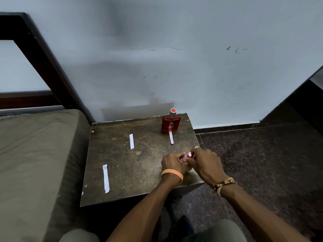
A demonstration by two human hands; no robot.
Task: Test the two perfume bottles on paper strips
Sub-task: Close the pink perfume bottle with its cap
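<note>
A red perfume bottle (pixel 171 123) with a silver cap stands upright at the far right of the small wooden table (pixel 132 165). Three white paper strips lie on the table: one (pixel 171 137) just in front of the red bottle, one (pixel 131 141) at the middle back, one (pixel 106 178) at the front left. My left hand (pixel 173 164) and my right hand (pixel 208 163) meet near the table's right edge, both gripping a small pink perfume bottle (pixel 186 156). Fingers hide most of it.
A bed with an olive cover (pixel 35 154) borders the table on the left, with a dark wooden frame (pixel 43 55) behind. A grey wall (pixel 174 67) rises right behind the table. Dark speckled floor (pixel 262 163) lies to the right. My knees show at the bottom.
</note>
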